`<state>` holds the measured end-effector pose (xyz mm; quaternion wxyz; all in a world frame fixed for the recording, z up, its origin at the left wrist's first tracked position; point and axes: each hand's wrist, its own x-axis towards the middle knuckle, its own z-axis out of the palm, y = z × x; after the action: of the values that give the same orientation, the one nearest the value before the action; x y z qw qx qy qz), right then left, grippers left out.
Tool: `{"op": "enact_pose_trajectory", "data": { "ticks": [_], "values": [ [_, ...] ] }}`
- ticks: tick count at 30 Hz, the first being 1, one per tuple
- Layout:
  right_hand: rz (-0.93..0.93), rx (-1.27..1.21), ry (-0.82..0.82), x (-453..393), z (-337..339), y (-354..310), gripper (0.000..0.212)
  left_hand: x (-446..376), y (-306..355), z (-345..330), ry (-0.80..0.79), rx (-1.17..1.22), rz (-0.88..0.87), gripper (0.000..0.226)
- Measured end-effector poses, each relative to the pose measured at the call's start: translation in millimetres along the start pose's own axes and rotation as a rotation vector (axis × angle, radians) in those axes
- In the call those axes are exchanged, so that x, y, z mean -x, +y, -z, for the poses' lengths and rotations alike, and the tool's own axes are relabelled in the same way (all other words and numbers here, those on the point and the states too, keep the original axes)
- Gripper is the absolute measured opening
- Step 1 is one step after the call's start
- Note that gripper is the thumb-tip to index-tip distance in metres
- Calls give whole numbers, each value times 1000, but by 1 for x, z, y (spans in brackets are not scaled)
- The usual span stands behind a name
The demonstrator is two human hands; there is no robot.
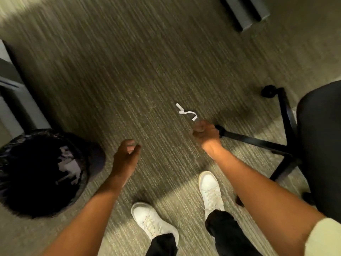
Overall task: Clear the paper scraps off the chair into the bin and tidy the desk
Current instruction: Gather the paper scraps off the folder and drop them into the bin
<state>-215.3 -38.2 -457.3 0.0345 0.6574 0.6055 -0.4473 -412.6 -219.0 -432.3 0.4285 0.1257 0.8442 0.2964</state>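
Carpet, most of frame: grey-olive, fine ribbed streaks. Paper strip, centre: white. Bin liner, lower left: glossy black. Sneakers, bottom: white. Chair seat, right: black.

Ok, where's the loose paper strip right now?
In the head view, the paper strip lies on the carpet, right of centre, just beyond the right hand, near the chair base.

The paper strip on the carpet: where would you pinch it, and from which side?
Pinch the paper strip at its raised curl near the right hand, coming from above with fingertips. It lies thin and twisted on the carpet, so the lifted end probably gives more purchase than the flat parts. The bin waits to the left.
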Motion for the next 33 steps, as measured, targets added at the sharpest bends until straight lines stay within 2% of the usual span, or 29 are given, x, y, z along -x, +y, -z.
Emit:
{"op": "enact_pose_trajectory", "data": {
  "ticks": [2,4,8,12,20,22,26,30,33],
  "values": [
    [31,14,34,-20,0,16,33,-20,-8,-18,2,3,7,31],
    [68,-9,101,-48,-5,30,29,-40,-20,-35,-1,-6,-9,32],
    [62,-130,44,-95,-20,66,26,-72,-51,-67,-30,-60,-38,37],
    [214,95,38,-138,-44,90,31,-96,-80,-92,-12,-75,-57,38],
    [472,436,-181,-193,-98,97,50,-129,-130,-114,40,-72,-50,42],
    [476,455,-201,-205,-110,92,53,-137,-139,-115,49,-50,-40,36],
    [436,490,-152,-224,-132,90,56,-153,-154,-113,71,-20,-7,40],
    [420,479,-125,-235,-143,89,49,-169,-159,-111,98,-13,-37,41],
    [436,441,-43,-228,-142,93,47,-171,-160,-109,103,-19,-62,43]
  ]
}}
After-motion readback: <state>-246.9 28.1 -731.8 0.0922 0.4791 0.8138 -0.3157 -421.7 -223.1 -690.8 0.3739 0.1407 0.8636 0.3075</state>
